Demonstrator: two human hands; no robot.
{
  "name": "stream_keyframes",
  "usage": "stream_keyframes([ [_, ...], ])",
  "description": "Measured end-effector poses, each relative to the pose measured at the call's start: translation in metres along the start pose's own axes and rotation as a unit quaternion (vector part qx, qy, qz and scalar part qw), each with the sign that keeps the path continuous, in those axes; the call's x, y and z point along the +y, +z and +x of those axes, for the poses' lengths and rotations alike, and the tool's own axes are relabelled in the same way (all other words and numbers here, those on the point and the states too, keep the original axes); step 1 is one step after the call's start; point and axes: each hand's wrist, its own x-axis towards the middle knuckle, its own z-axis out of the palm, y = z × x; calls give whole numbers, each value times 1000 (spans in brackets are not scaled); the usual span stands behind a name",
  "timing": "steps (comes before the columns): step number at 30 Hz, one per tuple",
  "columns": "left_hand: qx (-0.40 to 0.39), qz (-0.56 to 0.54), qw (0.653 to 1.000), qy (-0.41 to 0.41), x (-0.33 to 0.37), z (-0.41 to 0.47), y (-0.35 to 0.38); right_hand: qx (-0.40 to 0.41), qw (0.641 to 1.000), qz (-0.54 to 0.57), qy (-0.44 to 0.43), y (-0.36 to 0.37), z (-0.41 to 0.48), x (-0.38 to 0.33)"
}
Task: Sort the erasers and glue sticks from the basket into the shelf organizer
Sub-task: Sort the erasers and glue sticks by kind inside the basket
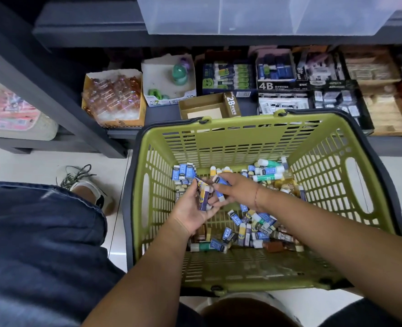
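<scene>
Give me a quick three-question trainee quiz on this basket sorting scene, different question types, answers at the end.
1. True or false: the left hand and right hand are both inside the green basket.
2. The open cardboard box on the shelf behind the basket reads: A) 2B B) 6B C) HB
3. Fill in: the right hand's fingers pinch a ___-sleeved eraser.
Key: 1 true; 2 A; 3 blue.
</scene>
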Motion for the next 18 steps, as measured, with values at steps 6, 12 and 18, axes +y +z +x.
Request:
stream_keyframes([
  [6, -17, -21, 1000, 10, -1, 2, -1, 25, 998, 56, -11, -5, 1, -2],
  [12, 19, -64, 998, -7, 0, 9, -7, 65, 982, 175, -6, 1, 6, -1],
  [18, 9, -82, 996, -25, -1, 1, -6, 69, 932, 351, 61, -17, 8, 7],
])
